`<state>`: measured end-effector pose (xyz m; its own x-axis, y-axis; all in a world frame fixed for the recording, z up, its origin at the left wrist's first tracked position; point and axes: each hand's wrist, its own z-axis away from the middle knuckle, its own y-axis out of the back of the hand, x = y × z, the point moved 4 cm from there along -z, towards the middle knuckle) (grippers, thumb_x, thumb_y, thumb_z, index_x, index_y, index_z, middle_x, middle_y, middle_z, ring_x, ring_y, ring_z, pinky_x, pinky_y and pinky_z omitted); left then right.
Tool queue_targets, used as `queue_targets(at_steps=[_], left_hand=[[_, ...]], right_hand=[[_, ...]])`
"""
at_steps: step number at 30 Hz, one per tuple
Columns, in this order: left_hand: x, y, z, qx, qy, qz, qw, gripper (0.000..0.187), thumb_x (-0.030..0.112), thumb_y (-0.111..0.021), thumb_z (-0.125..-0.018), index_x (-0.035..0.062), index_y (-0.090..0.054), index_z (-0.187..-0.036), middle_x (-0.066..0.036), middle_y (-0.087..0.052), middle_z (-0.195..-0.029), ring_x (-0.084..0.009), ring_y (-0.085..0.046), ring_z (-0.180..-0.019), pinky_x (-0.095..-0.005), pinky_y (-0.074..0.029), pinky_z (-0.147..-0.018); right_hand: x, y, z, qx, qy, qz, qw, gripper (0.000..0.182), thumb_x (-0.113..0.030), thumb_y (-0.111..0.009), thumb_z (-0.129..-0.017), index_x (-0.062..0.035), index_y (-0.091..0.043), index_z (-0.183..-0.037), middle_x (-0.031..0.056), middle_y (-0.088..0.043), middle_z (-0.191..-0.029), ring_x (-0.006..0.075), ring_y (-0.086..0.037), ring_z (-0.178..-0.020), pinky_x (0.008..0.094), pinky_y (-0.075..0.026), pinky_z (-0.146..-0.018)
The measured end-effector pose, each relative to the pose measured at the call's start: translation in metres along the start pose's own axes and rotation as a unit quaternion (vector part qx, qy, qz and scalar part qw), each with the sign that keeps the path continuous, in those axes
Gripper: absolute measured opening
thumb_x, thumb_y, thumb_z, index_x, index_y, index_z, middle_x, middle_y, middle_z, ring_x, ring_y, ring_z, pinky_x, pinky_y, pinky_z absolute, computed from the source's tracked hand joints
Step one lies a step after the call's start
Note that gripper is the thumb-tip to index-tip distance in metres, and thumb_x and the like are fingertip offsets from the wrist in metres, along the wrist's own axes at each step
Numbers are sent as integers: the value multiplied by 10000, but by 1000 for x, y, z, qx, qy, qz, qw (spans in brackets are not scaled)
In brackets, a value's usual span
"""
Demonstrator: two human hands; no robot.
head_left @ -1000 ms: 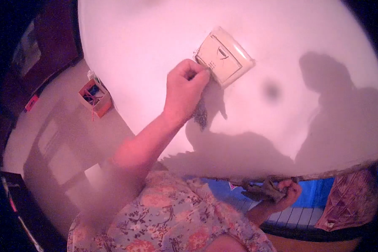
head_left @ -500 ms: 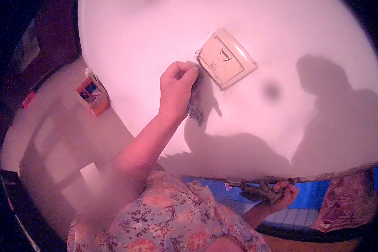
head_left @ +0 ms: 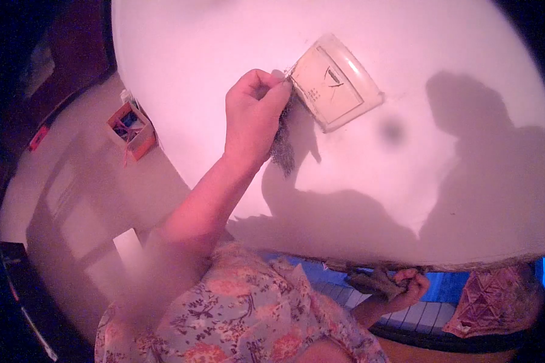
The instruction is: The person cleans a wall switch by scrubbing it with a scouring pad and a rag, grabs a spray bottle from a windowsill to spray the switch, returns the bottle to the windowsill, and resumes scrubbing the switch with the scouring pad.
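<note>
My left hand [head_left: 254, 115] is closed, thumb and fingers pinched together at the left edge of a cream plastic box [head_left: 338, 91]. From that hand hangs a dark grey wiry scouring pad [head_left: 283, 154], lying against the large white surface [head_left: 194, 91]. The box sits tilted on this surface; its front panel has a small slot, a group of dots and dark grime along the edges. Low on the right, my right hand [head_left: 413, 284] curls around a crumpled grey-green cloth [head_left: 375, 283], just below the dirty lower edge of the white surface.
An orange box [head_left: 133, 133] filled with small items stands at the left. A small red object [head_left: 39, 138] lies beyond it. Blue material [head_left: 448, 287] and a patterned pink cloth [head_left: 496, 302] lie beneath the surface's lower edge. Shadows fall across the white surface.
My left hand has moved up a little along the box's edge with the scouring pad. The cream box appears slightly farther right, as the view has shifted too. My right hand keeps the cloth.
</note>
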<state>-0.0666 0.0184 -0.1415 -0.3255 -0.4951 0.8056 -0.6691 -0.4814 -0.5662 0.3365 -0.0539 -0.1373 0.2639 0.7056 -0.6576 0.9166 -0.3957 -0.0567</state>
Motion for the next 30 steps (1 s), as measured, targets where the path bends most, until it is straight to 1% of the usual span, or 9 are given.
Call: queue_targets(at_steps=[6,8,12,14,19,21,23,26,30], left_hand=[[2,-7,7,-34,23,-31,999,90,62,-568,-783,26,-514,-720,2,-515,-664,-48,-455,-609,-203,-381,-540],[11,0,-6,3,-5,2,1000,98,70,-569,-789,24,-513,-723,0,-519,-678,-45,-453,-615,-205,-384,-547],[9,4,-3,9,22,-26,999,95,70,-563,-801,16,-515,-739,-10,-535,-714,-54,-467,-624,-215,-397,-552],[-2,3,4,-2,26,4,1000,90,65,-561,-803,16,-517,-741,-10,-535,-709,-56,-470,-622,-214,-398,-553],[0,-3,0,-7,43,34,999,75,50,-551,-808,13,-522,-750,-10,-534,-702,-57,-476,-618,-208,-398,-559],[2,-3,-7,0,2,12,1000,68,46,-547,-807,15,-519,-752,-12,-533,-710,-57,-476,-615,-205,-399,-556],[9,-4,-16,14,10,15,1000,66,43,-548,-804,16,-518,-751,-13,-534,-717,-56,-478,-618,-202,-398,-554],[8,-3,-18,14,11,52,998,67,48,-554,-796,12,-517,-754,-16,-533,-731,-61,-482,-628,-204,-397,-556],[8,-6,-23,21,-19,4,1000,75,60,-551,-795,0,-522,-760,-21,-539,-734,-68,-482,-635,-217,-403,-563]], right_hand=[[-12,-7,-4,-29,9,-1,1000,117,-161,-432,-827,-48,-461,-827,91,-483,-672,139,-454,-551,242,-397,-531],[-16,-12,-2,3,14,31,999,87,-140,-444,-807,-55,-460,-800,89,-493,-578,153,-454,-476,297,-402,-495],[-22,-21,0,44,-3,52,998,92,-146,-443,-806,-57,-452,-785,91,-494,-573,153,-453,-475,295,-401,-496],[-16,-15,2,35,-15,60,997,128,-187,-414,-842,-70,-446,-800,68,-466,-669,128,-442,-585,243,-384,-540],[-23,-18,-5,6,-22,41,999,138,-191,-399,-851,-74,-442,-792,61,-446,-654,127,-418,-567,237,-365,-542],[-23,-26,-10,-17,-35,38,999,140,-189,-394,-852,-73,-439,-789,57,-437,-645,127,-409,-560,235,-359,-543],[-25,-29,-12,-22,18,58,998,134,-175,-393,-852,-65,-443,-794,65,-453,-641,132,-422,-547,243,-373,-540],[-18,-23,-12,-23,-54,9,998,126,-163,-398,-850,-57,-456,-810,78,-477,-650,139,-439,-536,256,-389,-534],[-12,-26,-20,-18,-18,11,1000,121,-152,-411,-849,-48,-470,-831,91,-496,-663,144,-453,-536,267,-400,-531]])
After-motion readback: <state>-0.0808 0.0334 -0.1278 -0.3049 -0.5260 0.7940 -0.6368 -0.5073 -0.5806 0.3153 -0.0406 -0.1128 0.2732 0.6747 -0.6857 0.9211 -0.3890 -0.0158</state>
